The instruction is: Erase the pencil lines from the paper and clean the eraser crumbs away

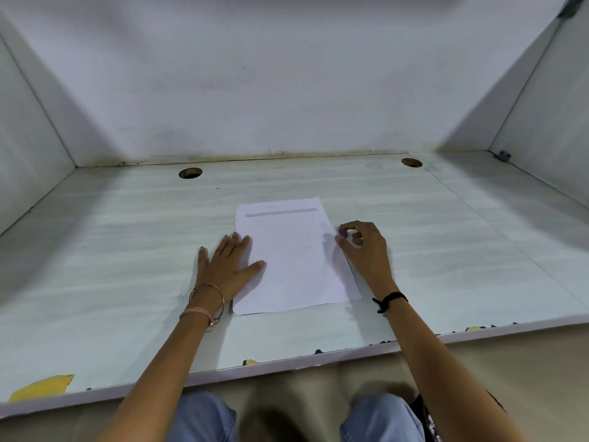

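A white sheet of paper (293,260) lies flat in the middle of the pale desk (127,250). A grey smudged band runs across its top, and faint marks show lower down. My left hand (228,266) rests flat with fingers spread on the paper's left edge, thumb on the sheet. My right hand (363,247) hovers at the paper's right edge, fingertips pinched on a small purple eraser (343,233).
White walls close the desk in at the back and on both sides. Two round cable holes (190,173) (411,162) sit near the back edge. The desk's front edge (287,366) is chipped, with yellow patches. My knees are below it.
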Available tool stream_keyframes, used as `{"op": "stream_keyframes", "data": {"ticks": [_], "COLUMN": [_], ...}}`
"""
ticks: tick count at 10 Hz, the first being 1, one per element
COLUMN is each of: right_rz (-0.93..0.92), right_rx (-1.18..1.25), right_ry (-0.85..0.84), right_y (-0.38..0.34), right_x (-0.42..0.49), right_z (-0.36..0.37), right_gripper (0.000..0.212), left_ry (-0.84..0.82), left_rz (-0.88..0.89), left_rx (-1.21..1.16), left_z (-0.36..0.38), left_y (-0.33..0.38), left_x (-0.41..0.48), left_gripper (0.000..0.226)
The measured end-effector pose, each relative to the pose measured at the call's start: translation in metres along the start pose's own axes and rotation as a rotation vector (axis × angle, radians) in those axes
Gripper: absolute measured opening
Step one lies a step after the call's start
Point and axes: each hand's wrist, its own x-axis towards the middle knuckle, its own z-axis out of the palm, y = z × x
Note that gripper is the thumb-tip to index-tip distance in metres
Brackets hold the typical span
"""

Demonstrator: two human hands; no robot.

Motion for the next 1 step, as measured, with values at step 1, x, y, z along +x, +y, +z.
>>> {"op": "stream_keyframes", "data": {"ticks": [1], "right_rz": [-0.020], "right_rx": [0.035], "right_ry": [0.055], "right_y": [-0.0051], "right_x": [0.0040], "right_z": [-0.0001], "right_gripper": [0.014], "left_ry": [0.095], "left_rz": [0.012], "left_rx": [-0.161], "left_z": [-0.0016], "left_y": [0.0003], "left_x": [0.0034], "left_gripper": [0.077]}}
